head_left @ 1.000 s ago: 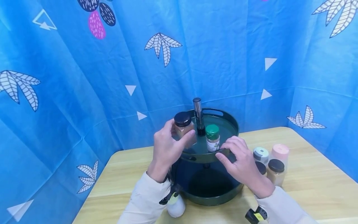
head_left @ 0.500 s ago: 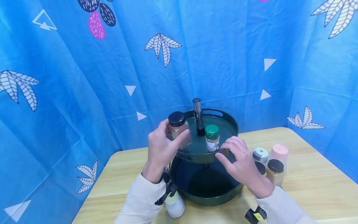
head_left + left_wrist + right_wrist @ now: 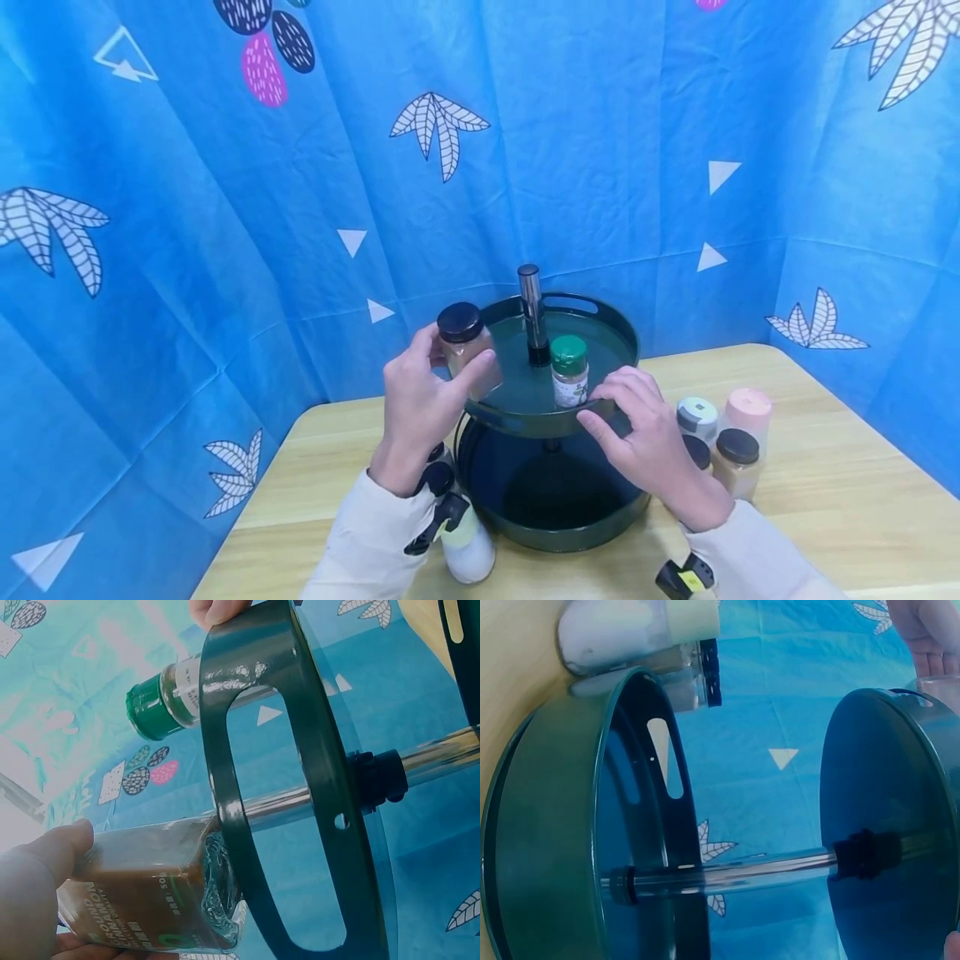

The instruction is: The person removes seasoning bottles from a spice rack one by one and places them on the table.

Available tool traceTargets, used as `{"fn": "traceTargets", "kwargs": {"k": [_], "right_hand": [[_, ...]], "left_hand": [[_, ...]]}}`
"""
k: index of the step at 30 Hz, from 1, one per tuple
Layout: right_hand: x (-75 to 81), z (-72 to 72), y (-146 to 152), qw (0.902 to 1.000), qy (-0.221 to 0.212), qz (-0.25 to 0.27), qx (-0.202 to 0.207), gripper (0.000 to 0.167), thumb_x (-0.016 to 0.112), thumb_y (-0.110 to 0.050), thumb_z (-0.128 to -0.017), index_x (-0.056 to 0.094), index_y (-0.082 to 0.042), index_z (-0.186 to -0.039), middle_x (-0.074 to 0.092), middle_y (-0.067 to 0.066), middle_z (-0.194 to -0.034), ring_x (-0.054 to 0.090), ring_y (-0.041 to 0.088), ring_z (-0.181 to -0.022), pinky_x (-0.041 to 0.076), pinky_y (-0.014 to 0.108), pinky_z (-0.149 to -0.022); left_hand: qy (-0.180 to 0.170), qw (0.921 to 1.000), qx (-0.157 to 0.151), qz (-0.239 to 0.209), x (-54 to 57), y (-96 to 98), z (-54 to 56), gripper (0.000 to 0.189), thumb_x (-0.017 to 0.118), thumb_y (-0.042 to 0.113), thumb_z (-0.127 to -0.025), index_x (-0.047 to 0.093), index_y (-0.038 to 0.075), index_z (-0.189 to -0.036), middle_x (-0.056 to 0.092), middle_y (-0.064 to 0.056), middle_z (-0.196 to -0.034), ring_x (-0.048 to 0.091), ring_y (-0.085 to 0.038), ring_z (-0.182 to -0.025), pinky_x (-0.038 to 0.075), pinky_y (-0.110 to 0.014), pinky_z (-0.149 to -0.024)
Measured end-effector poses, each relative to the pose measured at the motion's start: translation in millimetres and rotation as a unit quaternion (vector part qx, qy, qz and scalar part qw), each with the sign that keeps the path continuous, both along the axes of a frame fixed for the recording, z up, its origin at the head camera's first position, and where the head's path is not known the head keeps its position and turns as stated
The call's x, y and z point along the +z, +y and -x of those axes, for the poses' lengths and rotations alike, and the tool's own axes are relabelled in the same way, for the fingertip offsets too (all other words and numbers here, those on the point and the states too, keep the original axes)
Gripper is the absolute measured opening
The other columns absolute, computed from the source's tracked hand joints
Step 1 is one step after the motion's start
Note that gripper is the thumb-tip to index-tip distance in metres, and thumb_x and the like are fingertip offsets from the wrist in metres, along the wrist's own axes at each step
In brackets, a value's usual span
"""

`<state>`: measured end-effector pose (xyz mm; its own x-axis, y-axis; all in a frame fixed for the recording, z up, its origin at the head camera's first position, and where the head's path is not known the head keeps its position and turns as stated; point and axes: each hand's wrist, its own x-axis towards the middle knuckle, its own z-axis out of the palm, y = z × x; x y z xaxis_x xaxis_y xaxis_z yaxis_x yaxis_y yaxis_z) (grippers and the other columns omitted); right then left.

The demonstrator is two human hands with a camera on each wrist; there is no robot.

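My left hand grips a square glass jar with a black lid, brown powder inside. The jar tilts over the left rim of the upper tray of a dark green two-tier rack. In the left wrist view the jar's glass base is right beside the tray wall. A small shaker bottle with a green cap stands on the upper tray, right of the metal centre pole. Fingers and thumb of my right hand pinch the tray's front right rim, next to that shaker.
Right of the rack stand a pink-topped bottle, a pale-topped bottle and black-lidded jars. A white bottle is by my left wrist, with dark-lidded jars beside it. The lower tray sits on the wooden table.
My left hand has carried the jar leftward, away from the centre pole to the tray's left rim. The right hand stays at the rim, and the green-capped shaker has not moved.
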<state>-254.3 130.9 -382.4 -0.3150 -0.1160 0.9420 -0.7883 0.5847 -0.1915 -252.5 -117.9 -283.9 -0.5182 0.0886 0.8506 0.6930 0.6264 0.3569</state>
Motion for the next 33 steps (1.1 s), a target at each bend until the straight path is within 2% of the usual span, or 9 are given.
{"fn": "traceTargets", "kwargs": {"k": [15,22,33], "right_hand": [[-2.9,1.6,1.5,1.0,0.0,-0.002,0.006,0.038,0.058,-0.046,-0.095,0.068,-0.008,-0.096,0.065,0.005,-0.1,0.054,0.025,-0.1,0.038,0.019,-0.096],[-1.7,1.2,2.1,0.9999,-0.008,0.0,0.006,0.043,0.055,-0.049,-0.096,0.067,-0.008,-0.095,0.064,0.005,-0.099,0.053,0.026,-0.101,0.036,0.018,-0.099],[-1.2,2.5,2.0,0.9999,0.006,-0.006,0.011,0.044,0.054,-0.049,-0.096,0.067,-0.007,-0.095,0.064,0.007,-0.099,0.053,0.028,-0.099,0.036,0.019,-0.096]], "left_hand": [[0.002,0.9999,0.009,-0.006,-6.7,-12.4,0.1,0.048,0.083,0.026,-0.079,0.064,0.0,-0.114,0.071,-0.011,-0.099,0.068,-0.024,-0.085,0.058,-0.039,-0.071],[0.013,0.9997,0.018,-0.005,-6.3,-15.8,-1.9,0.049,0.084,0.025,-0.077,0.064,-0.002,-0.113,0.071,-0.012,-0.096,0.068,-0.024,-0.082,0.057,-0.038,-0.068],[0.008,0.9994,0.03,-0.018,-10.6,-25.6,-6.2,0.049,0.086,0.024,-0.075,0.065,-0.003,-0.11,0.071,-0.013,-0.094,0.068,-0.025,-0.08,0.058,-0.041,-0.067]]}}
